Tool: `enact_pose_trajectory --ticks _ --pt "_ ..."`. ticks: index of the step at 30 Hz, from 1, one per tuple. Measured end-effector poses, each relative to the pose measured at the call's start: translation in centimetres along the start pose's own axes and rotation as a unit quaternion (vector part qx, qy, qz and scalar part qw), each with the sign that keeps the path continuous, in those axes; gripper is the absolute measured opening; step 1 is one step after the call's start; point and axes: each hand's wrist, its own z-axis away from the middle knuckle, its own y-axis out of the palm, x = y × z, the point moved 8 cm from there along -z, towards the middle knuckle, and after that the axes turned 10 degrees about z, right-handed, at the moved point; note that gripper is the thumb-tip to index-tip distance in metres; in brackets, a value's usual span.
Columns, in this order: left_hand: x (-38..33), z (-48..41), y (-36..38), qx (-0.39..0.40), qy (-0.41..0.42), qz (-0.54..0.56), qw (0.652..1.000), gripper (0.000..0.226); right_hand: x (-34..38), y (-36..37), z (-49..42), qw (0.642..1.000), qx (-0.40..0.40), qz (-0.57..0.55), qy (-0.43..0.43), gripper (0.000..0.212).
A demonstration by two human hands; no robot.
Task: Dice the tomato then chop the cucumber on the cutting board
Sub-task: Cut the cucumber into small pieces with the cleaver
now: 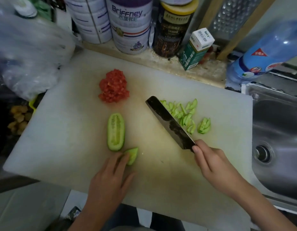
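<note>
A heap of diced tomato (113,86) lies on the white cutting board (69,124) toward the back. A cucumber half (115,131) lies cut side up near the middle. Just below it, the fingertips of my left hand (111,177) touch a smaller cucumber piece (132,155). My right hand (212,165) grips the handle of a dark cleaver (169,123), whose blade slants up and left over the board. To the blade's right lie several thin cucumber slices (186,115).
Tins (131,24), a dark jar (174,27) and a green carton (194,50) line the back edge. A plastic bag (28,55) lies at the left, a blue bottle (267,52) at the back right, a steel sink (277,139) on the right.
</note>
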Motion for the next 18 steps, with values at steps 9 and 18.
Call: enact_pose_trajectory --ticks 9,18 --pt "-1.1 -0.7 1.4 -0.095 -0.132 0.080 0.983 0.036 -1.6 1.8 3.9 0.989 0.058 -0.133 -0.006 0.037" --pt "-2.6 -1.9 3.2 -0.181 -0.118 0.100 0.971 0.031 0.1 2.7 3.4 0.987 -0.007 -0.055 -0.149 0.033"
